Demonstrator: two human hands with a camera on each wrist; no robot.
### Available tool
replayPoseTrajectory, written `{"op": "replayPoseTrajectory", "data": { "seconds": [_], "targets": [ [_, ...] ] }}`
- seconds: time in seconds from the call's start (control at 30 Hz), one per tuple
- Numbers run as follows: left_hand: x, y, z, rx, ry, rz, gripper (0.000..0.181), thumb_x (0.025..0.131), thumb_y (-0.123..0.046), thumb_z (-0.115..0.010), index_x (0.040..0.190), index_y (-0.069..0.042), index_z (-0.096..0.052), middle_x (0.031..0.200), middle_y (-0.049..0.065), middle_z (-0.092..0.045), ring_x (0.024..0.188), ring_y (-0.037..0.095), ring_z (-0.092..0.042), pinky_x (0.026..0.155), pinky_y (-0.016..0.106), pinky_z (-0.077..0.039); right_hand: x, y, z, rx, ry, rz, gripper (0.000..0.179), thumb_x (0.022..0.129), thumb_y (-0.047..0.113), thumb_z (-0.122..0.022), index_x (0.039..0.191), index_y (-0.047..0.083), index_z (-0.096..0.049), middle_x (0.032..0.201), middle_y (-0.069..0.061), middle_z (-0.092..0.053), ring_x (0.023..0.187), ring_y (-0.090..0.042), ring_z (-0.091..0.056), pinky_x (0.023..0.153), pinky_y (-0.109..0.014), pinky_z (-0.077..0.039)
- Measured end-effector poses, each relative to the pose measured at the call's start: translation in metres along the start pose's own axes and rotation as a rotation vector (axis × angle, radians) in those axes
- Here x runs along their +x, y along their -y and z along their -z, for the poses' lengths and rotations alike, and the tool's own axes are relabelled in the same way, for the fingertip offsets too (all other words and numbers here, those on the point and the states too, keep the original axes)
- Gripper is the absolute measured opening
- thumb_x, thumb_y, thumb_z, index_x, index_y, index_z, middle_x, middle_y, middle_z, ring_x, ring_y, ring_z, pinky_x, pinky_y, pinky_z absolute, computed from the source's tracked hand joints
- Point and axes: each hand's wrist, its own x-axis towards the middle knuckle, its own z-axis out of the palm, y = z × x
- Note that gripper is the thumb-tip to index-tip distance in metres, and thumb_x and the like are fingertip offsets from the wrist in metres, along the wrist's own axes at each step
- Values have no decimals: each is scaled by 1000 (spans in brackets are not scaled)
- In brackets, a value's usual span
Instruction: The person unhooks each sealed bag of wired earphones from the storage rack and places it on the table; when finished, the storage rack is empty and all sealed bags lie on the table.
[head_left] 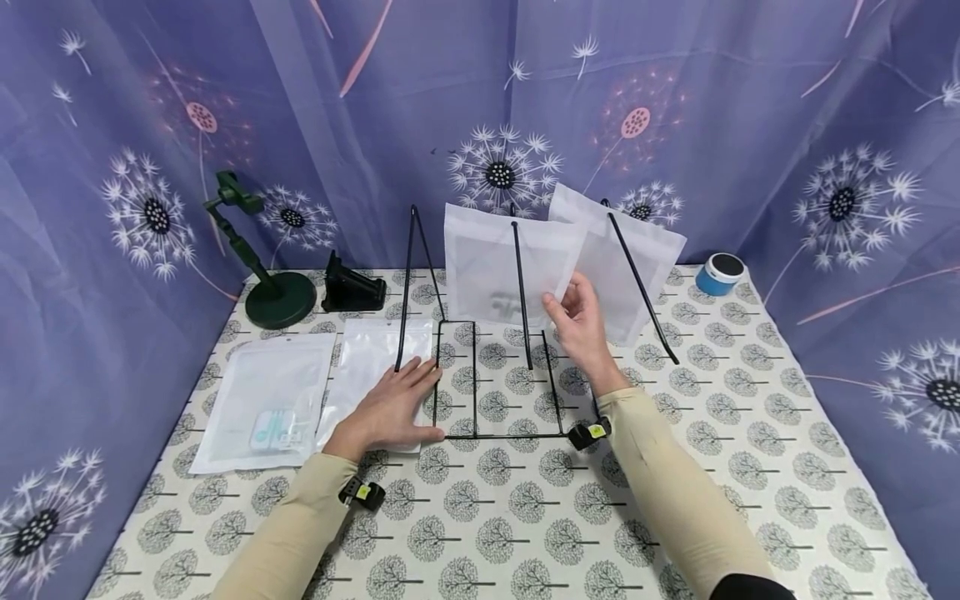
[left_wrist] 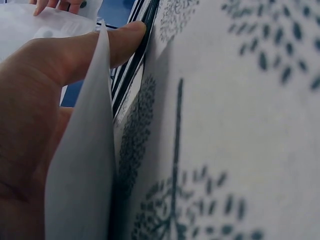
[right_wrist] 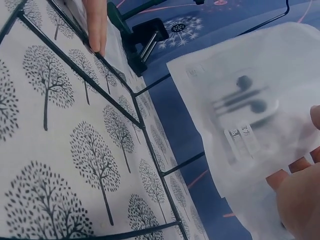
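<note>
My right hand pinches the right edge of a frosted zip bag, upright among the black wire dividers of a rack. Through that bag, the right wrist view shows two dark-ended stems and a small printed label. Another frosted bag leans upright behind and to its right, at the right-hand divider. My left hand rests fingers out over a white bag lying flat, its thumb at the rack's base wire. The hand hides part of this flat bag.
A flat white bag with a pale blue item inside lies far left. Behind it stand a dark green stand and a black holder. A blue round speaker-like object sits back right. Purple curtains enclose the patterned tablecloth.
</note>
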Motion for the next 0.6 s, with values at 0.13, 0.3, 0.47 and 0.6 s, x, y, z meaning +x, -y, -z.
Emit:
{"op": "replayPoseTrajectory", "data": {
  "seconds": [0.13,0.3,0.47,0.6],
  "targets": [
    [0,0,0,2,-4,-1,103,78,-69,-64,155,-13,-23,164,6,-14,150,33,-11,119,59,-11,1,0,-2,-13,-13,-29,35,95,-7,-53,128,-9,-42,101,-14,-67,60,-10,-54,38,-17,-37],
    [0,0,0,5,-3,-2,104,78,-70,-63,155,-13,-23,163,7,-15,150,32,-11,119,59,-11,0,2,-3,-21,-38,-76,31,96,-3,-53,124,-9,-43,99,-18,-66,60,-14,-54,38,-17,-37],
    [0,0,0,7,13,3,104,78,-70,-63,156,-14,-22,164,6,-13,151,32,-10,119,59,-10,-2,3,-4,-29,-51,-55,27,96,1,-56,119,-7,-46,88,-9,-65,56,-12,-51,37,-19,-37],
    [1,0,0,4,10,3,104,78,-69,-63,156,-14,-22,164,6,-13,151,32,-10,120,59,-10,-3,3,-5,-16,-51,-11,25,96,3,-57,116,-7,-48,85,-8,-64,53,-17,-48,37,-19,-37]
  ]
}}
